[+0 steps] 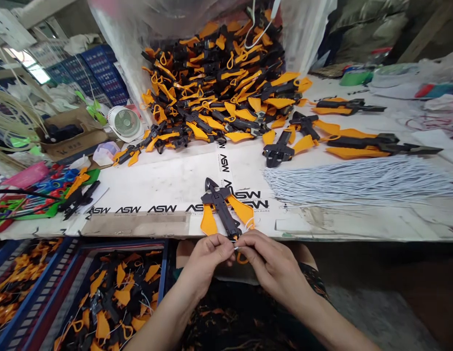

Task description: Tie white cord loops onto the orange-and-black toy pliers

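Observation:
A black plastic toy with orange wings [222,214] lies at the table's front edge, its pointed head away from me. My left hand [214,251] pinches a thin white cord [248,223] at the toy's near end. My right hand [266,251] is also closed on the cord there, thumb and forefinger together, close beside the left fingertips. An orange loop [242,258] shows below the fingers. Part of the cord curves up over the right wing. The exact spot where the cord meets the toy is hidden by my fingers.
A big heap of similar toys [212,92] fills the back of the table [157,170]. To the right lies a bundle of white cords [358,180], with several toys behind it. A small fan [124,123] stands left. Blue crates [165,273] of toys sit below left.

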### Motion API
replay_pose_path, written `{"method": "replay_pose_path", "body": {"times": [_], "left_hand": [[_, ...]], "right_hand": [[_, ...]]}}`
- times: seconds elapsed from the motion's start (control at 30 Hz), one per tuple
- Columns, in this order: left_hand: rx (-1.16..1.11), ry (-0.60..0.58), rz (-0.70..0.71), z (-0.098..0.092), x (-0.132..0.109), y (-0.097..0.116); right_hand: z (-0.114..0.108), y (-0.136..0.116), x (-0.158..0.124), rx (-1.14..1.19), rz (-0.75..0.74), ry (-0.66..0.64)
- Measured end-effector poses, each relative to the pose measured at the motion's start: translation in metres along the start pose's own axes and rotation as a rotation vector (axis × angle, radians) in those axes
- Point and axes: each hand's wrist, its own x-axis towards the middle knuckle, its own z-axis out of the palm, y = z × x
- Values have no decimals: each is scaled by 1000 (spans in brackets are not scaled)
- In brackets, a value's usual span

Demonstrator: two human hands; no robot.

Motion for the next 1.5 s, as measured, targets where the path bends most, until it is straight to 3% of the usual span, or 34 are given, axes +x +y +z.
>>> {"method": "replay_pose_path", "body": {"times": [0.13,0.23,0.37,0.43,0.63,0.8,0.97,1.03,1.2,1.3,1.4,1.5], "left_hand": [[375,90,255,-5,-1,-1],[517,15,515,-11,2,-3],[600,-45,742,-15,8,-2],[626,-3,740,-13,9,-1],[744,170,555,3,2,-9],[831,347,510,12,0,-18],[560,279,263,15,-3,-16],[596,257,312,12,-3,-14],[925,123,859,-5,-1,-9],[1095,86,1027,-10,0,-6],[1059,119,976,-10,-1,-5],[796,126,672,-8,-5,-10]], "right_hand": [[-7,5,3,99,260,-113],[-11,9,7,287,446,-223],[-16,7,10,427,503,-327],[-15,6,10,400,491,-306],[-2,13,2,91,329,-67],[2,16,-5,-30,224,-81],[1,19,-7,113,142,-127],[3,21,-7,187,209,-132],[8,24,-5,326,363,-150],[7,21,-3,419,449,-223],[5,16,-3,463,464,-274],[5,11,-2,357,419,-222]]}}
